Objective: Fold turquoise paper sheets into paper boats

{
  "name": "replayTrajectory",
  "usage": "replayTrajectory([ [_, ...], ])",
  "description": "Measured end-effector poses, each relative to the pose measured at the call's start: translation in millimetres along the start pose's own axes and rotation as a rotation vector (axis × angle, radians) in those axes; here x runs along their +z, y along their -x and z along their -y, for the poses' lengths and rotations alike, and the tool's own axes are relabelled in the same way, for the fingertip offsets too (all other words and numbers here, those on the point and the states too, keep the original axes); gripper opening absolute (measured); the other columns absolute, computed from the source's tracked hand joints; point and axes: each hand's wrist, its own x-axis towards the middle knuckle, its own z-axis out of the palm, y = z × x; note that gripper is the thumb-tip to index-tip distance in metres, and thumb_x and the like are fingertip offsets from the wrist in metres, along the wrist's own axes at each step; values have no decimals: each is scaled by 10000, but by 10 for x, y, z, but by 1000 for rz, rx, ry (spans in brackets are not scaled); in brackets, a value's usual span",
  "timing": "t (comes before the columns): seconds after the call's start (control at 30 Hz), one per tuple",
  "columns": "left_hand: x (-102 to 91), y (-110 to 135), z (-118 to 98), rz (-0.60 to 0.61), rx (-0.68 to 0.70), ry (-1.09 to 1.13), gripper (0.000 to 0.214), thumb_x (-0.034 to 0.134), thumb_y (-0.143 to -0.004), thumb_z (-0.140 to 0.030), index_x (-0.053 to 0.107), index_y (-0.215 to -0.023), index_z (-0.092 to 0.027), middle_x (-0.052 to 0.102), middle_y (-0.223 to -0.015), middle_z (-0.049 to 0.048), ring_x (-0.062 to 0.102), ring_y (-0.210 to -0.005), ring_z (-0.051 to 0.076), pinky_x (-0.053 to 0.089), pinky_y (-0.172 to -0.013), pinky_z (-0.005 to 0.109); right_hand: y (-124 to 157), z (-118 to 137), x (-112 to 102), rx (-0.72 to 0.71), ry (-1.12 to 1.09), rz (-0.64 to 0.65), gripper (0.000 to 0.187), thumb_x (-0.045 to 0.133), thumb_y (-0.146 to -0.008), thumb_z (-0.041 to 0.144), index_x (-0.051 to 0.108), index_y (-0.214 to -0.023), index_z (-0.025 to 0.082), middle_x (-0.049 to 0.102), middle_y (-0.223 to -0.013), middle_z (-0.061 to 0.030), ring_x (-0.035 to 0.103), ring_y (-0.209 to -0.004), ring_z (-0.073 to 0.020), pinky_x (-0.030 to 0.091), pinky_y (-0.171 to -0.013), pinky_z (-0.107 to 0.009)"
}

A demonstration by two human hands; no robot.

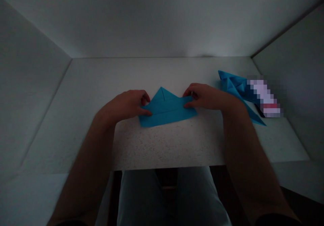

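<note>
A blue sheet of paper [165, 111], folded into a peaked shape with a flat band below, lies on the white speckled table [162, 141]. My left hand [128, 104] pinches its left end, thumb and fingers closed on the paper. My right hand [205, 96] pinches the right end in the same way. Both hands rest on the table on either side of the peak.
More folded blue paper [234, 86] lies at the back right, next to a blurred-out object [264, 97]. White walls close the table in at the left, back and right. My lap shows below the table's front edge.
</note>
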Motion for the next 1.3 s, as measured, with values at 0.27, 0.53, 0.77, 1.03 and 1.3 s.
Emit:
replayTrajectory([
  [0.27,-6,0,-7,16,39,18,467,859,-800,-512,745,-1169,-249,785,-1103,70,730,-949,266,510,-796,355,3,65,7,14,-51,14,436,850,-792,434,785,-1178,243,765,-1052,-88,702,-892,-274,578,-801,-421],
  [0.53,-53,-5,-22,-304,292,160,119,749,-833,-219,729,-949,-233,744,-932,10,659,-762,170,513,-747,305,38,145,-63,-111,-145,-210,153,791,-869,358,751,-971,251,692,-895,-15,585,-728,-181,477,-716,-353],
  [0.77,-108,21,-50,-702,303,47,122,767,-910,-225,842,-982,-289,776,-1138,27,709,-894,190,533,-829,335,65,105,-122,-274,7,-524,79,753,-851,235,777,-922,261,690,-1125,-72,670,-975,-260,519,-848,-409],
  [1.03,-61,-97,112,-44,325,39,239,759,-891,-252,904,-1070,-316,811,-1187,30,762,-981,210,548,-932,339,58,19,-98,-148,2,37,267,733,-890,380,847,-1105,269,761,-1112,-88,716,-903,-294,552,-840,-437],
  [1.3,-66,-71,90,3,334,170,221,804,-860,-284,892,-1060,-312,841,-1107,17,762,-966,214,550,-905,327,-144,505,339,-412,74,-85,336,668,-1058,438,804,-1298,245,770,-1176,-114,716,-1010,-278,502,-934,-422],
])
